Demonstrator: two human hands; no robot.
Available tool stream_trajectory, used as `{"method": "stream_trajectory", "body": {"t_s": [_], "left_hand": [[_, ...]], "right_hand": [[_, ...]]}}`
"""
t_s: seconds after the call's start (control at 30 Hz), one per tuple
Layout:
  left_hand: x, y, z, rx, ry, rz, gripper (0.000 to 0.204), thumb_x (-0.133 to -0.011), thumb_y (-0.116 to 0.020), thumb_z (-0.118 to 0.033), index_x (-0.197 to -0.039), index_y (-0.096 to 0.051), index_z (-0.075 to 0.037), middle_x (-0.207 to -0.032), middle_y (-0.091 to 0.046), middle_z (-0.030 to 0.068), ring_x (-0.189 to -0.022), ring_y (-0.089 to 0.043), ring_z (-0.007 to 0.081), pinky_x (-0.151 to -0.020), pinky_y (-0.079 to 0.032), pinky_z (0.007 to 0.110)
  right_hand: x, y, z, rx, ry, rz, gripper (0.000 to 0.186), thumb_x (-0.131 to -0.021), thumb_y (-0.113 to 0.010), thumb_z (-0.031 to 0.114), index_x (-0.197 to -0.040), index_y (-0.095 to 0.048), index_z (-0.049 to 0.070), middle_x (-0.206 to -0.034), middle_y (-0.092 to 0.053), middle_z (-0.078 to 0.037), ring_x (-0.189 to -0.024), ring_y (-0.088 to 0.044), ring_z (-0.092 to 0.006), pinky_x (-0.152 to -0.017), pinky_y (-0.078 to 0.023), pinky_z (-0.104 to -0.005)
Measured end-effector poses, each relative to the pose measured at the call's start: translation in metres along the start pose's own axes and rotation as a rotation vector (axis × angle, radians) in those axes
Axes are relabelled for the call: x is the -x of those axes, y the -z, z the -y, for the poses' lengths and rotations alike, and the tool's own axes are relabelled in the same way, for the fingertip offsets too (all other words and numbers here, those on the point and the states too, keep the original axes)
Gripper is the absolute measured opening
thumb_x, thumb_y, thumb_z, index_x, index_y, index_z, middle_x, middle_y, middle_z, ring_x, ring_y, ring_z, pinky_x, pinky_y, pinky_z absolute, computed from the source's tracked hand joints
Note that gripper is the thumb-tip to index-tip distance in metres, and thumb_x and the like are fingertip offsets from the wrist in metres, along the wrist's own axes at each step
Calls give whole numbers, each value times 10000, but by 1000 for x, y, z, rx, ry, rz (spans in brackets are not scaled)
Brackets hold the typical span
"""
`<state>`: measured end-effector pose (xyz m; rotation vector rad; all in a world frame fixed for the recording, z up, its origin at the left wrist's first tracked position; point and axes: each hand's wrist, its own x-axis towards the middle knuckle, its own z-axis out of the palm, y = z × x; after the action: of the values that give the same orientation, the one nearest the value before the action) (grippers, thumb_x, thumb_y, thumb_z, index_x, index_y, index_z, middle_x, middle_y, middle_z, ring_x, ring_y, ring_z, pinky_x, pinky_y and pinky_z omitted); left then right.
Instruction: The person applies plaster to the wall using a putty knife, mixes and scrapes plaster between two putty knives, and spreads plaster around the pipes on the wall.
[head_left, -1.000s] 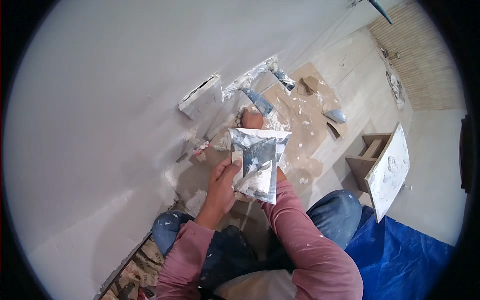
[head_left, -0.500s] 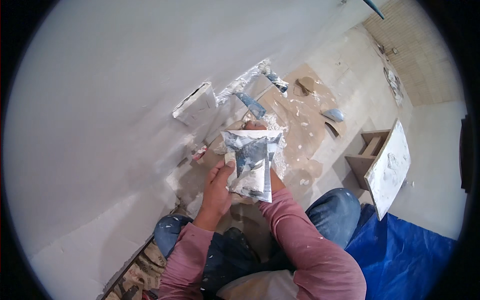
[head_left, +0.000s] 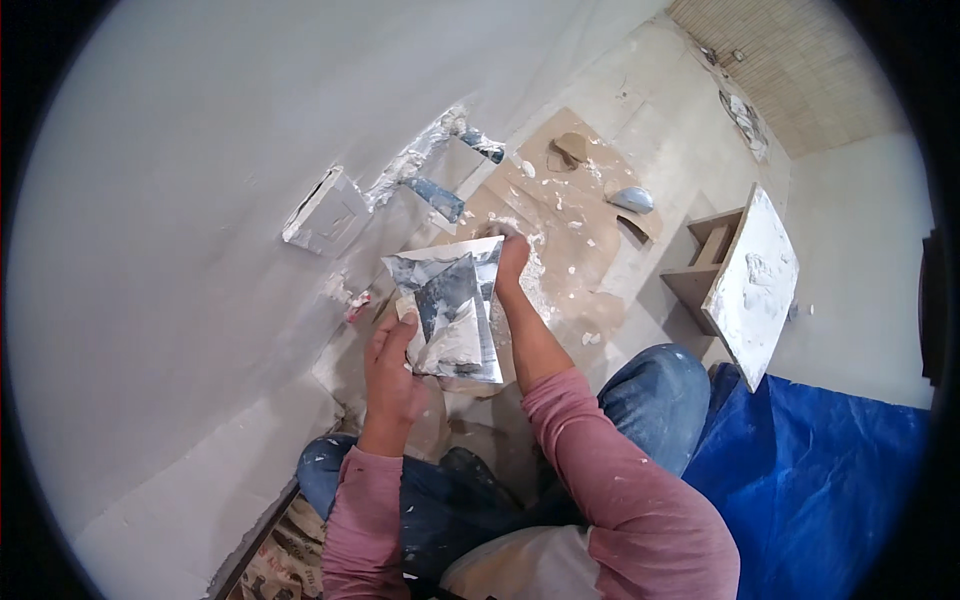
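My left hand (head_left: pixel 390 370) grips a stack of square metal plaster blades (head_left: pixel 445 300) smeared with white plaster, its thumb on their left edge. My right hand (head_left: pixel 512 258) reaches beyond the blades' right side, fingers curled down among white plaster on the brown cardboard (head_left: pixel 555 205); what they hold is hidden. Left of the hands, a white board piece (head_left: pixel 320 215) leans on the wall beside a plaster-filled gap (head_left: pixel 410 160) and blue strips (head_left: pixel 430 195).
A plaster-smeared board (head_left: pixel 750 280) on wooden framing (head_left: pixel 690 290) stands at the right, above a blue tarp (head_left: pixel 810 480). A grey offcut (head_left: pixel 632 198) lies on the cardboard. The white wall (head_left: pixel 180 250) runs along the left. A printed paper sack (head_left: pixel 285 550) lies at lower left.
My left hand and the blades have moved left. My right hand has shifted out from behind the blades to their right, showing more forearm. The whole view has shifted somewhat.
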<state>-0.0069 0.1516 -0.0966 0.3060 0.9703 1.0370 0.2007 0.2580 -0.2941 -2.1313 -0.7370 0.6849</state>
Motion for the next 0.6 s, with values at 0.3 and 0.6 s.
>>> {"method": "stream_trajectory", "body": {"t_s": [0.3,0.6], "left_hand": [[-5,4,4,20,-18,-24,298,-970,-595,-86,-1249,-624,15,-1150,-689,74,-1016,-663,152,-892,-545,308],[-10,17,17,-115,-9,35,262,-1003,-531,-116,-1211,-614,19,-1118,-690,87,-1004,-681,183,-895,-547,336]], "right_hand": [[-49,64,-72,840,274,-240,444,-949,-498,317,-1349,-563,137,-1479,-528,-76,-1311,-526,-334,-1068,-338,-583],[-26,58,-39,584,343,-308,409,-965,-512,244,-1333,-565,72,-1428,-564,-134,-1291,-542,-326,-1083,-358,-541]]}}
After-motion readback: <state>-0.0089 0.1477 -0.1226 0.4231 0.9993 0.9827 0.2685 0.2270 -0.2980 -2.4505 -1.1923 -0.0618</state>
